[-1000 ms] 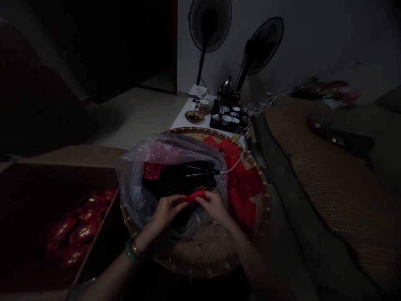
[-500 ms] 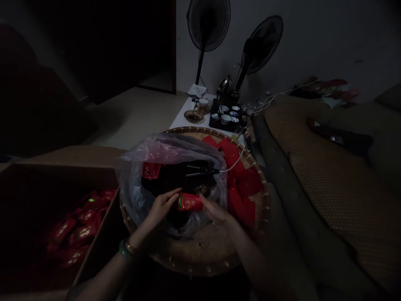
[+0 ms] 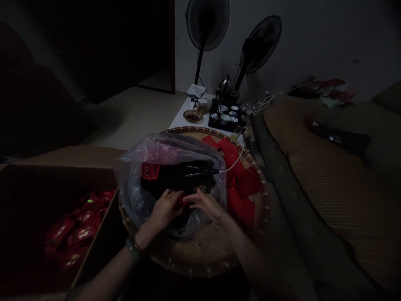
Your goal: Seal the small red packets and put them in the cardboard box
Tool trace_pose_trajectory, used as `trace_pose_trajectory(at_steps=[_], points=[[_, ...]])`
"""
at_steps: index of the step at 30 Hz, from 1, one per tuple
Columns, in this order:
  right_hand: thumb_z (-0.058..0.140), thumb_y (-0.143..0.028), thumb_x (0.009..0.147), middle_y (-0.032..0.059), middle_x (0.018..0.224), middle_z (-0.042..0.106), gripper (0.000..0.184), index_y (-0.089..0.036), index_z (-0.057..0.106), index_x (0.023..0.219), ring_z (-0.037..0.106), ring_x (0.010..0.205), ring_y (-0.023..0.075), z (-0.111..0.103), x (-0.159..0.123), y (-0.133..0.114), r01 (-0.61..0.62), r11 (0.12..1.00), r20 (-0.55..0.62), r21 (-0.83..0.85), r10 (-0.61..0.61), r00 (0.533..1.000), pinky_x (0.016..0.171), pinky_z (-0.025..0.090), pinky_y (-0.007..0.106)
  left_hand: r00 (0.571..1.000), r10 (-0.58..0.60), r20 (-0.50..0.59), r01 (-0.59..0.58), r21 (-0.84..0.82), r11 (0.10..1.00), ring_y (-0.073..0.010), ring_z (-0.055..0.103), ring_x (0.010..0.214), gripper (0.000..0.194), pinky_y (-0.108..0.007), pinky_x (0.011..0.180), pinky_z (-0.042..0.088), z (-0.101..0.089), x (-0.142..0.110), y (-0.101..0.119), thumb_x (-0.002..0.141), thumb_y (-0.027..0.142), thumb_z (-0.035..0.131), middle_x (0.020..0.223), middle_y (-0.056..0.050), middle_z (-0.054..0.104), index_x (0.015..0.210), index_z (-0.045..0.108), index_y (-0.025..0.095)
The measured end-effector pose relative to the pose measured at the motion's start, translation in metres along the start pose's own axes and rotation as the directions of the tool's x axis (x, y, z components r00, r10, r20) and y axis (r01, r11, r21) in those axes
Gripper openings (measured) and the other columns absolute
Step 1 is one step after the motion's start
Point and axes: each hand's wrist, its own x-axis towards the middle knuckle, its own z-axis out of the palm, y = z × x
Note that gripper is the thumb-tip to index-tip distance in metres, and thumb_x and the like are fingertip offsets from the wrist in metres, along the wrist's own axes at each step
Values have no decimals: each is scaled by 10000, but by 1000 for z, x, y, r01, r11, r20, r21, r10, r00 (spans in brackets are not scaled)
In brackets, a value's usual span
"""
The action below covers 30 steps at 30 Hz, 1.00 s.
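Observation:
Over the open plastic bag, my left hand point(image 3: 165, 207) is closed around a small red packet point(image 3: 182, 200), most of which the fingers hide. My right hand point(image 3: 206, 204) has its fingers stretched out, the tips at the packet's right side; whether they press on it I cannot tell. The clear plastic bag point(image 3: 131, 179) holds dark loose contents that are hard to make out. Just beyond my hands lies a black two-armed tool like a hair straightener point(image 3: 202, 172), its white cord running right. Another red packet point(image 3: 151, 171) rests at the bag's left inside.
A round woven tray point(image 3: 203, 253) carries the bag, with flat red pouches point(image 3: 239, 184) on its right. At left stands a cardboard box point(image 3: 97, 234) with several red packets point(image 3: 83, 234). Behind are a tea tray with cups point(image 3: 224, 119) and two fans point(image 3: 207, 25).
My left hand has wrapped around the red packet, which has turned and is now mostly covered. My right hand has loosened its hold, with fingers stretched out toward the left.

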Motion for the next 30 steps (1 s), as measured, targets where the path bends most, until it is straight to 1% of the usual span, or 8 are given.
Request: trace_pose_trajectory(at_steps=[2,4,6,8,11,18,25,30], points=[[344,-572,854,113,1004,638,515,-164,636,971,589,976,222,-17,2,-7,74,975,-149,-209,-107,983,833,459,398,996,-76,-56,73,-46,996,-215,549,891,454,-326,771,491,-4,0,-7,689,164,632,971,-61,659,1137,559,184],[520,-399,814,114,1073,608,352,-170,600,1069,567,1019,227,-29,6,-7,59,834,-213,-549,-208,954,867,444,393,986,-130,-102,122,-78,989,-211,558,876,459,-331,775,495,-8,0,-13,687,189,641,956,-55,657,1138,555,189],[641,-214,714,144,1186,545,518,-154,512,1212,510,1113,249,-34,9,-3,-16,602,-162,-798,-190,968,934,400,397,974,-173,-144,159,-108,981,-209,567,874,467,-335,780,498,-11,0,-16,688,208,644,964,-53,651,1145,547,197],[703,-129,627,188,1273,471,753,-131,400,1317,430,1201,288,-29,13,3,-73,404,-117,-912,-86,989,981,352,419,961,-208,-184,184,-139,973,-206,577,887,479,-336,794,498,-12,-1,-17,691,222,644,991,-58,639,1157,536,202],[773,-153,559,230,1294,428,946,-118,298,1376,355,1244,344,-13,20,10,-130,266,-137,-955,-7,991,983,326,462,943,-251,-218,215,-175,961,-205,586,910,510,-340,820,495,-13,-1,-17,692,234,646,1016,-60,625,1183,509,212],[752,-126,568,138,1223,410,988,-194,216,1396,419,1167,277,18,34,26,-25,335,-60,-942,-93,994,969,344,393,925,-293,-240,241,-225,944,-211,583,957,525,-351,851,485,-10,1,-19,716,241,628,1027,-64,624,1215,470,204],[639,-52,637,74,1132,393,652,-206,411,1228,490,1044,209,14,35,29,-34,385,-90,-922,-128,988,898,405,350,934,-268,-236,217,-220,951,-213,580,958,551,-363,849,483,-8,0,-20,716,231,629,1038,-60,620,1235,443,217],[665,-77,630,71,1108,412,631,-203,439,1206,500,1023,215,13,35,30,-3,353,-61,-935,-154,986,888,409,346,943,-252,-219,200,-235,951,-210,579,964,555,-362,852,481,-10,1,-15,722,228,624,1053,-63,614,1241,430,213]])
